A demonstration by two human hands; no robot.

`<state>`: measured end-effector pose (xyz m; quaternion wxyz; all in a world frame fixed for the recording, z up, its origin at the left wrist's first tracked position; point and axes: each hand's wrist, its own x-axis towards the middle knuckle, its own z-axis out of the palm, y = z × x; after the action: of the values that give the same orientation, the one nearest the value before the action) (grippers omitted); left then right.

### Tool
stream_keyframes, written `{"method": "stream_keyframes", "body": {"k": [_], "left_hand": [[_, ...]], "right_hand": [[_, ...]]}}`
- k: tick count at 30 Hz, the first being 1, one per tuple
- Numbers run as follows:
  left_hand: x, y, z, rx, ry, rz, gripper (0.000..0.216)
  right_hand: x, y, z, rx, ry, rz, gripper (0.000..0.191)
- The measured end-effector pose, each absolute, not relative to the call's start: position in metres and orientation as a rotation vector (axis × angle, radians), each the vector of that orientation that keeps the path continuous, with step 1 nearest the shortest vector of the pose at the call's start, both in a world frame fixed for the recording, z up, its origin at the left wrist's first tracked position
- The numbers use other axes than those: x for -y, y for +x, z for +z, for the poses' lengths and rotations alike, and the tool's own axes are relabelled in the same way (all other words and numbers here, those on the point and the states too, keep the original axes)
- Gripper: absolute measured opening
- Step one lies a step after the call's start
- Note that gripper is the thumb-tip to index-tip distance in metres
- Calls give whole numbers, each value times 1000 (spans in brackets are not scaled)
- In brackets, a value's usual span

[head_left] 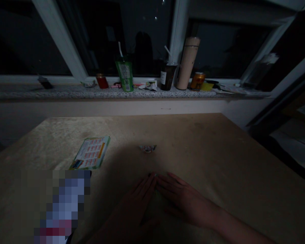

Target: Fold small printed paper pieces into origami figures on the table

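My left hand (pixel 132 206) and my right hand (pixel 183 198) lie flat on the brown table (pixel 218 162) near its front edge, fingers stretched forward and fingertips nearly meeting. Neither hand holds anything that I can see; the spot between the palms is in shadow. A small folded paper piece (pixel 147 148) sits on the table a little beyond the fingertips. A colourful printed sheet (pixel 90 153) lies flat to the left of it.
A blurred-out object (pixel 62 206) lies at the left front. On the stone windowsill (pixel 27 91) stand a green cup with a straw (pixel 124 75), a dark cup (pixel 167 76), a tall beige bottle (pixel 187 63), a can (pixel 197 81) and a red jar (pixel 102 81).
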<state>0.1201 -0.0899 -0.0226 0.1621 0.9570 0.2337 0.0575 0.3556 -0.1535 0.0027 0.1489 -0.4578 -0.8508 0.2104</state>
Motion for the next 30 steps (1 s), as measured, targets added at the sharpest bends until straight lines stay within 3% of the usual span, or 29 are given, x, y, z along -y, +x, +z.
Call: {"method": "stream_keyframes", "body": {"k": [30], "left_hand": [[91, 124, -12, -656, 2712, 98, 91]], "right_hand": [[153, 355, 1, 2414, -1321, 555, 62]]}}
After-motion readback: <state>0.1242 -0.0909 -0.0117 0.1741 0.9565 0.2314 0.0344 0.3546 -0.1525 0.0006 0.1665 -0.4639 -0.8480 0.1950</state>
